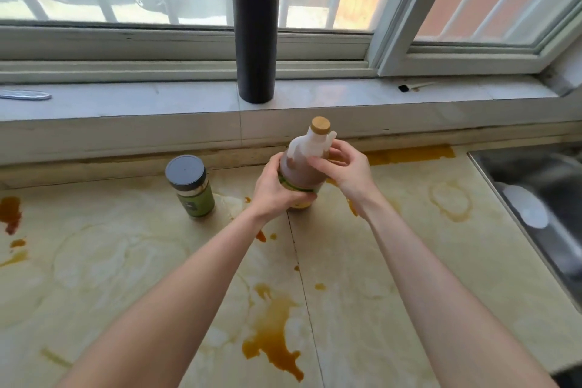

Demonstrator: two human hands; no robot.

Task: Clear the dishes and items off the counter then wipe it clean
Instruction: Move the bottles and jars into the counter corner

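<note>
A bottle of brown liquid [300, 172] with a white handled top and a tan cap stands upright on the pale marbled counter [409, 261], near its back edge. My left hand [277, 189] grips its lower body from the left, fingers curled round the green-banded label. My right hand [341, 165] holds the bottle's shoulder from the right, thumb and fingers curled on it. A small jar [192, 187] with a grey lid and green label stands to the left of the bottle, untouched. Orange-brown spills [277, 334] stain the counter.
A steel sink [544, 201] with a white plate [526, 206] in it lies at the right. Behind the counter runs a raised stone sill [126, 104] with a black pipe [255, 41] standing on it and a window above. More stains mark the left edge [11, 214].
</note>
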